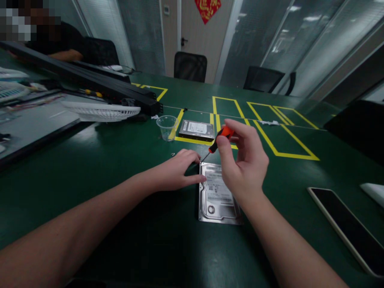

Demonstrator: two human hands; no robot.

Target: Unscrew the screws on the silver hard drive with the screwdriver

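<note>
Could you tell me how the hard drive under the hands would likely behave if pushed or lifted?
The hard drive looks like a rigid metal slab, so probably stiff and heavy for its size. Lying flat on the table, it should slide rather than tip; the left hand touching its edge suggests it needs steadying.

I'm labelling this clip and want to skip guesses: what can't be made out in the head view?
Head view: whether the screwdriver tip sits in a screw, too small beside the left hand.
The hard drive label text, too small; its upper right lies behind the right hand.
The clear cup contents, too small.
The flat dark device, cut off by the right edge.
</note>
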